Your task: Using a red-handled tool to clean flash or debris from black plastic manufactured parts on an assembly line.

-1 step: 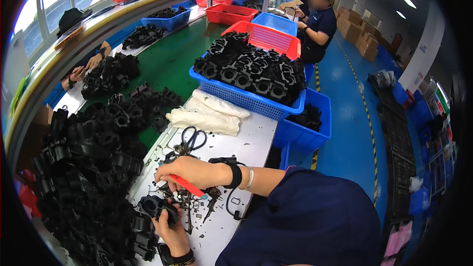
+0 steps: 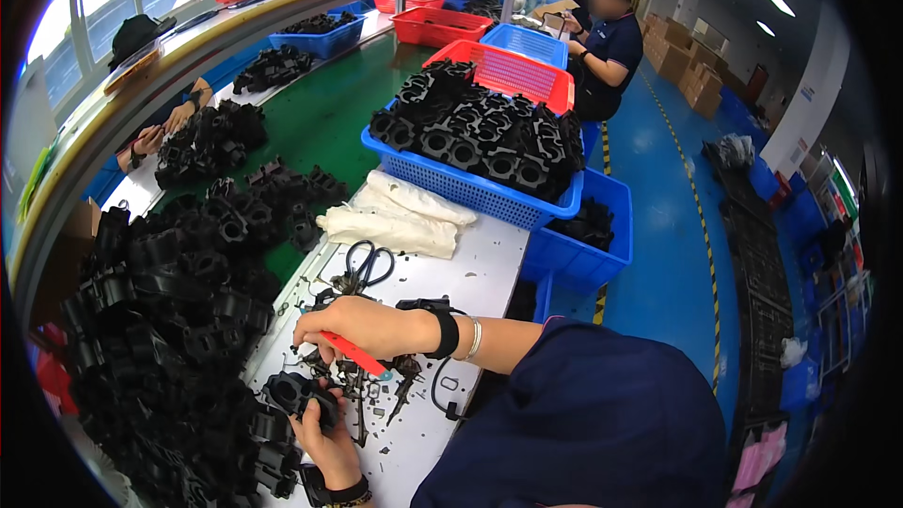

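My left hand (image 2: 327, 447) is closed around a black moulded plastic part (image 2: 293, 391) with a round opening, held just above the white tabletop (image 2: 423, 447). Above it, my right hand (image 2: 362, 325) grips a slim red-handled tool (image 2: 354, 354). The handle slants down to the right and has a teal end; its working tip is hidden by my fingers. Black scraps and trimmings (image 2: 404, 386) lie strewn beside both hands. Dark-handled scissors (image 2: 369, 265) rest on the table beyond my right hand.
A big heap of black parts (image 2: 169, 320) borders my left side. Ahead are cream-white cloth bundles (image 2: 404, 216) and a blue basket (image 2: 461, 186) full of parts; a blue bin (image 2: 607, 259) stands right of it. Co-workers' hands (image 2: 179, 118) show at far left; another person (image 2: 609, 47) works farther back.
My right hand and the red-handled tool have shifted very slightly. The left hand and the black part look unmoved.
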A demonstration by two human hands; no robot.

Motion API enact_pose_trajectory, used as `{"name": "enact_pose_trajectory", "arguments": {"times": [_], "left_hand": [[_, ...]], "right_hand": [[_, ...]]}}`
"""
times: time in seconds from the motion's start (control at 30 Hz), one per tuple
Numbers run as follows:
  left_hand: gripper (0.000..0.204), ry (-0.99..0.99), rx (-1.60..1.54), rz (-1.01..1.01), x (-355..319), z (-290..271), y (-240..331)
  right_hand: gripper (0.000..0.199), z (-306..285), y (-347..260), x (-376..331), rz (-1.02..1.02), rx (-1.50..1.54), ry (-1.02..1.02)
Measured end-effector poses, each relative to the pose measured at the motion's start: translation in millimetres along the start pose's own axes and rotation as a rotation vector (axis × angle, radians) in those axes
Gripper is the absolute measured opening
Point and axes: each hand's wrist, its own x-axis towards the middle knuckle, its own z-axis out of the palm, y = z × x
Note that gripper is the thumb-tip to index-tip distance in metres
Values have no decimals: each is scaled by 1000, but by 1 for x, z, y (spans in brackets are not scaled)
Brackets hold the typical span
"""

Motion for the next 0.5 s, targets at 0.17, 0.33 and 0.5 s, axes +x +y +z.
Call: {"name": "enact_pose_trajectory", "arguments": {"times": [0.17,0.33,0.5], "left_hand": [[42,13,-17,-5,-3,-2,0],[45,11,-7,12,-6,-4,1],[34,-75,-7,31,-1,-2,0]], "right_hand": [[22,-1,-4,-1,-61,-81,123],[20,-35,-34,-4,67,347,203],[27,-98,-117,-1,-305,228,237]]}}
